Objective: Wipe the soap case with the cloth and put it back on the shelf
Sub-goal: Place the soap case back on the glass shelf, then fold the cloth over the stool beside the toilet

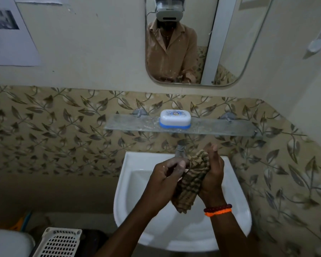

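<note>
A white soap case (175, 118) with a blue base sits closed on the glass shelf (220, 127) above the basin. Below it, over the white sink (135, 182), both my hands hold a bunched brown striped cloth (190, 179). My left hand (167, 175) pinches the cloth's left side with curled fingers. My right hand (213, 169) cups the cloth from the right, fingers pointing up; its wrist wears red and orange bracelets. Both hands are well below the shelf and apart from the case.
A metal tap (180, 150) sticks out of the leaf-patterned tiles just behind the cloth. A mirror (226, 43) hangs above the shelf. A white perforated basket (60, 242) stands on the floor at lower left, next to a white rounded object (7, 243).
</note>
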